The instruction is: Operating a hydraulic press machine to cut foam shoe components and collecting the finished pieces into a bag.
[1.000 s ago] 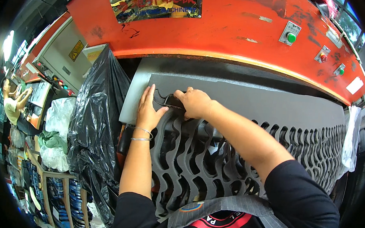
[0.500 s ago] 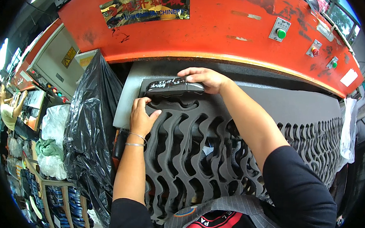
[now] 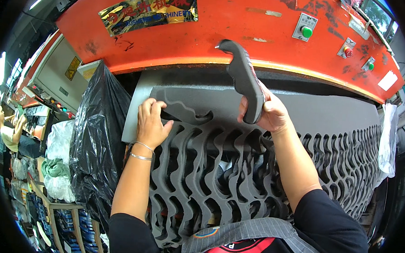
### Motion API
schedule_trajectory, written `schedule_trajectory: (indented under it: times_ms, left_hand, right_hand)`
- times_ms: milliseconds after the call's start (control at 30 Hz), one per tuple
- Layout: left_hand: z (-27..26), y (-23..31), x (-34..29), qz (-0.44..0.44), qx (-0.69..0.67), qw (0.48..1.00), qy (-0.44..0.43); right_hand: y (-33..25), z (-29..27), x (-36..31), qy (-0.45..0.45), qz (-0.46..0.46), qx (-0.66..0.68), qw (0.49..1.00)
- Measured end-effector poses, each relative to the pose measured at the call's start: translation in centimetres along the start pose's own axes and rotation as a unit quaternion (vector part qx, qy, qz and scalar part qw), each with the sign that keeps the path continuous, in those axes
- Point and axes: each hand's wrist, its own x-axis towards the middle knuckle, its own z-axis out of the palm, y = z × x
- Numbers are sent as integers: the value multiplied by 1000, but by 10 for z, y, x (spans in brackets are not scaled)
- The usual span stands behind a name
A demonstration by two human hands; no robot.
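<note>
My right hand [image 3: 272,112] grips a thick, wavy-edged black cutting die [image 3: 247,83] near its lower end. It is tilted upright, its upper tip in front of the press's orange-red front. My left hand [image 3: 151,124] lies with fingers apart on the upper left of the dark grey foam sheet [image 3: 322,113]. Beside those fingertips a curved cut outline [image 3: 192,111] shows in the foam, matching the die's wavy form. Below it, rows of wavy cut-out openings [image 3: 195,172] leave thin foam strips.
An orange-red press [image 3: 226,27] with a green button [image 3: 307,32] and a red button [image 3: 348,52] spans the far side. A black plastic bag [image 3: 96,144] stands at left, near a wooden rack [image 3: 72,206]. A person [image 3: 11,128] works farther left. Clear plastic [image 3: 387,141] hangs at right.
The die has come up off the foam, swung upright and moved right in my right hand, exposing the curved cut outline. My left hand has shifted slightly left and up, staying on the sheet.
</note>
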Motion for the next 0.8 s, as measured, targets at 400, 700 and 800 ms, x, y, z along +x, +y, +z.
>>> schedule_trajectory:
  times_ms: [400, 700, 800]
  left_hand:
    - [-36, 12, 21, -217, -670, 639, 308]
    - [-64, 93, -18, -212, -549, 808, -34]
    - [-78, 99, -33, -195, -462, 861, -81]
  right_hand:
    - [50, 23, -21, 34, 24, -169, 985]
    - [78, 62, 3, -187, -41, -596, 780]
    - [71, 82, 7, -247, 81, -625, 736]
